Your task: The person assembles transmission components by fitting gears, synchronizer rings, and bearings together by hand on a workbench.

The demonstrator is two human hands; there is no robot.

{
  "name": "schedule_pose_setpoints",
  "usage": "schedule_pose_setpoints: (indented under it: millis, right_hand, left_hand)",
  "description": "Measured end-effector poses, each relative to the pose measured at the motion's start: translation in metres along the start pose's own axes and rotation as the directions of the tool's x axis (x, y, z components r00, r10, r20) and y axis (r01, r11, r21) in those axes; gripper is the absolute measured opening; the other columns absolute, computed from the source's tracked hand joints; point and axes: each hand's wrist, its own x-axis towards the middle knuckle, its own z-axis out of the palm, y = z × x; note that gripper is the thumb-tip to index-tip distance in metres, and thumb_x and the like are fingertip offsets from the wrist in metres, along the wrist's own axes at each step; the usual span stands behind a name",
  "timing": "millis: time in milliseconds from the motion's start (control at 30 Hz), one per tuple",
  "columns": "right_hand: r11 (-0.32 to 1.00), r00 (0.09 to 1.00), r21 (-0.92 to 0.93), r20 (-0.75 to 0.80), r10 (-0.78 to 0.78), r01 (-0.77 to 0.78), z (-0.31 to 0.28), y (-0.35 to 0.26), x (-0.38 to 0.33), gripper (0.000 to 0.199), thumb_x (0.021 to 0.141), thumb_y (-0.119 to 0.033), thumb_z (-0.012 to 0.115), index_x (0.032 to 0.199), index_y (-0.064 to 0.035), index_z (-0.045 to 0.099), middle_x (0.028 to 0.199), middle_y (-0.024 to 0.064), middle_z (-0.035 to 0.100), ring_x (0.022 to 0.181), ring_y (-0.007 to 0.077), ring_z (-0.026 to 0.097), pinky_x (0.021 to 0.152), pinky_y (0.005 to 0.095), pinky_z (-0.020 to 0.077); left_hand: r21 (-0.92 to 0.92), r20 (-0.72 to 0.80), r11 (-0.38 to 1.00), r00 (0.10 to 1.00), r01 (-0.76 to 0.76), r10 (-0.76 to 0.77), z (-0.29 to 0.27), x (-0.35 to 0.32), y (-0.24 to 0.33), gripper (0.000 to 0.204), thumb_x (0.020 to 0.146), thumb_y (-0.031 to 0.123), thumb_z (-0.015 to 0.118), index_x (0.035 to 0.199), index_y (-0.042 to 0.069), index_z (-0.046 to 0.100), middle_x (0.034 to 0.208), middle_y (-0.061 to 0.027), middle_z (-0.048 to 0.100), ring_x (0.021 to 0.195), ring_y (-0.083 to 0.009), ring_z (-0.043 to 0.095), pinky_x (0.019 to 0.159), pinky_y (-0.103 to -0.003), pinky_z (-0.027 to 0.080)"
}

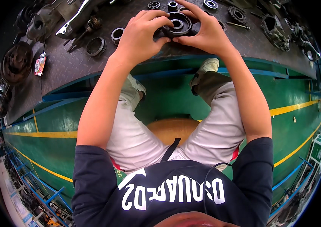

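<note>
Far left on the bench (59, 78): rusty disc (16, 63), flat, then a small red-and-white carton (39, 65) just beside it. Grey housing (42, 23) behind these, near the bench's left end. Next, gear shaft (93, 25) lying at a slant, toothed end pointing away from the person. Dark ring stack (96, 46) nearer the bench edge, then a pale-rimmed ring (117, 35) just left of the left wrist.

Left hand (141, 33): fingers bent and close together, over the left side of the wheel (177, 24); thumb apart from them, at the near rim. Wheel is dark, round, with a pale center ring, between both hands over the near part of the bench; cannot tell if it touches the top. Beyond it, a bearing (154, 5) and a small collar (172, 5).

Right hand (210, 34): fingers spread around the wheel's far right side, thumb at near rim, tips partly hidden. Right of that, another bearing behind (210, 4), a toothed gear (237, 15), a bolt (238, 25) just in front of the gear, then an open casing (275, 33) tilted at the right.
</note>
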Motion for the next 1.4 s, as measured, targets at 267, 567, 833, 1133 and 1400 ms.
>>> schedule_pose_setpoints:
  millis: [267,567,833,1133,1400]
  right_hand:
    - [0.98,0.99,-0.144,-0.015,-0.143,0.139,-0.003,0.002,0.003,0.098,0.071,-0.012,0.092,0.157,0.0011,0.045,0.118,0.0155,0.073,0.112,0.0201,0.07,0.1,0.0337,0.0547]
    - [0.997,0.997,-0.016,0.005,0.077,-0.077,0.002,-0.006,0.0,0.1,0.07,-0.013,0.093,0.156,0.0028,0.046,0.118,0.0137,0.073,0.111,0.0184,0.069,0.099,0.0337,0.055]
    - [0.99,1.0,-0.138,0.009,0.007,-0.006,0.009,0.003,-0.001,0.089,0.072,-0.016,0.091,0.154,-0.0139,0.056,0.129,0.0181,0.072,0.115,0.031,0.072,0.103,0.0384,0.0558]
    - [0.933,0.992,-0.337,0.055,-0.11,0.123,0.004,0.014,-0.005,0.08,0.077,-0.018,0.089,0.152,-0.0142,0.059,0.139,0.016,0.067,0.127,0.0339,0.065,0.111,0.0414,0.0497]
    - [0.888,0.986,-0.429,0.05,-0.161,0.167,0.005,-0.012,0.0,0.073,0.082,-0.022,0.089,0.15,-0.0158,0.061,0.14,0.0122,0.064,0.128,0.0314,0.062,0.112,0.0405,0.0482]
  left_hand:
    - [-0.002,-0.026,1.0,1.0,-0.011,0.011,0.002,-0.001,-0.002,0.035,0.075,0.009,0.086,0.109,0.014,0.077,0.132,-0.0042,0.071,0.128,-0.03,0.062,0.108,-0.043,0.05]
    - [0.05,-0.037,0.998,0.999,-0.032,0.034,0.002,-0.003,-0.003,0.032,0.076,0.009,0.086,0.107,0.015,0.077,0.133,-0.0046,0.071,0.13,-0.0305,0.061,0.11,-0.045,0.048]
    - [0.036,-0.008,0.999,1.0,-0.015,0.015,0.004,-0.002,-0.002,0.035,0.075,0.009,0.087,0.108,0.012,0.078,0.131,-0.0059,0.073,0.128,-0.0303,0.063,0.111,-0.042,0.049]
    - [-0.043,-0.111,0.999,0.993,0.031,-0.035,-0.042,0.001,-0.016,0.033,0.086,0.019,0.084,0.116,0.006,0.077,0.117,-0.0118,0.077,0.107,-0.0307,0.072,0.095,-0.04,0.056]
    - [-0.033,-0.126,0.809,0.801,0.586,-0.585,-0.11,-0.069,-0.055,0.031,0.092,0.02,0.077,0.12,0.008,0.079,0.115,-0.0129,0.078,0.105,-0.0285,0.074,0.098,-0.036,0.056]
